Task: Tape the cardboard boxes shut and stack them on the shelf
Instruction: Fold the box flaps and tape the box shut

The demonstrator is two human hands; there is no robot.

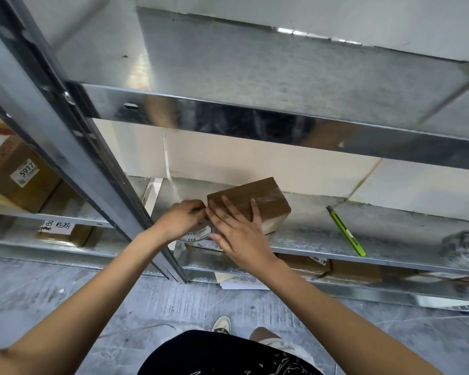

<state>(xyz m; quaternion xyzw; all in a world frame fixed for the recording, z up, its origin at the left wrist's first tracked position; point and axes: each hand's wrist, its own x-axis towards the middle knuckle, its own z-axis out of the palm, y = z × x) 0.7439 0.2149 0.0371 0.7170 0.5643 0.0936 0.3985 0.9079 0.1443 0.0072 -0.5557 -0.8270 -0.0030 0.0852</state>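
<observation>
Here, right hand flat on brown cardboard box; left hand grips tape roll (glossy).

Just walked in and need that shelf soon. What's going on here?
A person is taping a small cardboard box on the metal shelf. The right hand lies flat on the box, holding it down; the left hand pinches tape at its corner, with the tape roll just below. A green cutter lies unused to the right.
</observation>
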